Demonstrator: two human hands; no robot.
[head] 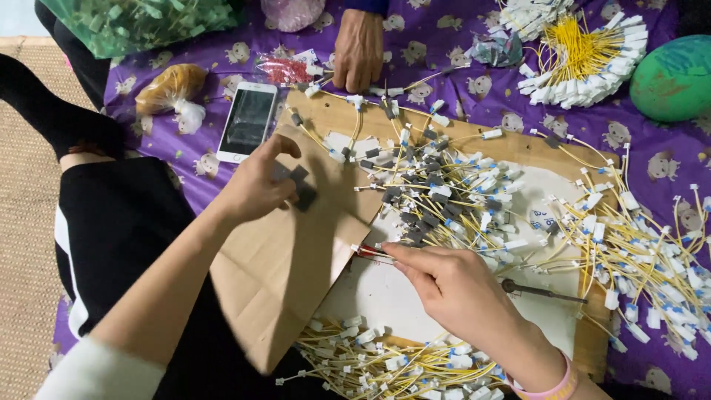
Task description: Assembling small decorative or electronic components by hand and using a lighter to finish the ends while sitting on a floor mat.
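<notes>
Up at eleven o'clock, a green plastic bag (141,22) holds pale green bits, while a small clear packet (285,70) of red pieces lies just above the white phone (248,121). Left hand (255,185) pinches small dark connectors (300,185) between narrowed fingers over the brown cardboard (274,281). Right hand (452,285), fingers closed, grips a thin red-tipped tool (370,252) pointing toward nine o'clock, beside the yellow wires (459,192) with white labels.
</notes>
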